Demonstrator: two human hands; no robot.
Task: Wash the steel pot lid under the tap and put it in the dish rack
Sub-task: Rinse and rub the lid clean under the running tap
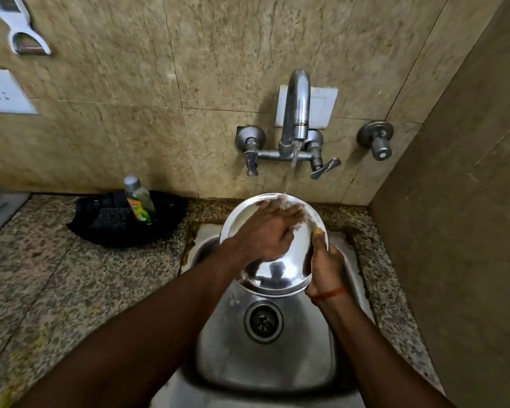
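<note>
lid (280,275) tilted over sink (265,357), top edge under tap (295,113) so water runs down it | right hand (324,269) clamps right rim, steadying | left hand (267,232) spread flat, rubbing face | rack not visible

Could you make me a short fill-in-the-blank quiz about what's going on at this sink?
1. Water from the tap falls onto the steel ____.
2. The right hand grips the lid's ____ while the left hand rubs it.
3. The soap bottle stands to the ____ of the sink.

Missing words: lid; rim; left
</note>
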